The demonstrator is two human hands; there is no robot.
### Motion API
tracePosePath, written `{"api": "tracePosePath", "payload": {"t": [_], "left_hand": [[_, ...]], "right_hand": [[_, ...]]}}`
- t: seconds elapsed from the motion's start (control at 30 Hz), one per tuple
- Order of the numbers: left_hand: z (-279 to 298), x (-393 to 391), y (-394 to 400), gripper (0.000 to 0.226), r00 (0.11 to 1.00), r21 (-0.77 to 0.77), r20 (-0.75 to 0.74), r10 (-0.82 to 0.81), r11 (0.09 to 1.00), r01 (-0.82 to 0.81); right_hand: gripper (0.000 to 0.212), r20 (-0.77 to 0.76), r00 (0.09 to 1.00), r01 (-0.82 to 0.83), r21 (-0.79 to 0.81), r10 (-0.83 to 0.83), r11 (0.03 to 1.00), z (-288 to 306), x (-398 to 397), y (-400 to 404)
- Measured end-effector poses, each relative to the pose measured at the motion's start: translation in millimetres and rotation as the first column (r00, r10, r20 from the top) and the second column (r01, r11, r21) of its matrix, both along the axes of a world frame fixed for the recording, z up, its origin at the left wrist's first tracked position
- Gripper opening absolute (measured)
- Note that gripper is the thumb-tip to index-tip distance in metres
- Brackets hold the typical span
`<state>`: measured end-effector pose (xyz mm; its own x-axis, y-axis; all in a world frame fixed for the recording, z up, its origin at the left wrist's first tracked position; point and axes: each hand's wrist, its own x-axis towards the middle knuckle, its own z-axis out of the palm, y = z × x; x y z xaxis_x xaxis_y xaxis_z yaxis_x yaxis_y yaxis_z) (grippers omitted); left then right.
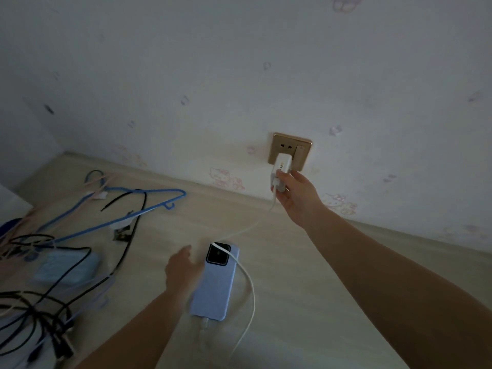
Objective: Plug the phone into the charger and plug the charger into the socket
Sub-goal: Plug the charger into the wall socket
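A light blue phone [215, 283] lies face down on the pale floor, with a white cable [249, 288] plugged into its near end. The cable loops over the phone and runs up to a white charger [281, 169]. My right hand [295, 195] grips the charger from below and holds it against the lower part of the gold socket plate [283, 146] on the wall. My left hand [182, 270] hovers beside the phone's left edge with its fingers apart, holding nothing.
Blue and pink clothes hangers [119, 211] and a tangle of black cables [40, 310] lie on the floor to the left, with a blue pouch [66, 267] among them. The papered wall meets the floor along a skirting line.
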<state>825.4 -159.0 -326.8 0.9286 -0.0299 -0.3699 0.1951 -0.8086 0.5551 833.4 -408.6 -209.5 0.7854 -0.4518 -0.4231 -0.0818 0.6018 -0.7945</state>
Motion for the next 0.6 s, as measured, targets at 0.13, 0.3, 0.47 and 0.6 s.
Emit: {"api": "tracePosePath", "payload": {"t": [0.13, 0.3, 0.47, 0.6], "left_hand": [[64, 36, -25, 0.037, 0.942, -0.386, 0.151, 0.3, 0.895, -0.223], [140, 64, -89, 0.034, 0.969, -0.563, 0.238, 0.069, 0.822, 0.08], [160, 70, -130, 0.048, 0.978, -0.658, -0.063, -0.2, 0.745, 0.11], [156, 68, -151, 0.043, 0.942, -0.707, -0.189, -0.276, 0.705, 0.064]], "right_hand": [[0.057, 0.044, 0.998, -0.041, -0.012, 0.041, 0.999, 4, 5, 0], [0.047, 0.081, 0.996, -0.037, -0.015, 0.038, 0.999, 5, 6, 3], [0.045, 0.099, 0.994, -0.043, -0.072, 0.05, 0.997, 5, 6, 4], [0.037, 0.123, 0.988, -0.071, -0.147, 0.09, 0.987, 7, 4, 4]]}}
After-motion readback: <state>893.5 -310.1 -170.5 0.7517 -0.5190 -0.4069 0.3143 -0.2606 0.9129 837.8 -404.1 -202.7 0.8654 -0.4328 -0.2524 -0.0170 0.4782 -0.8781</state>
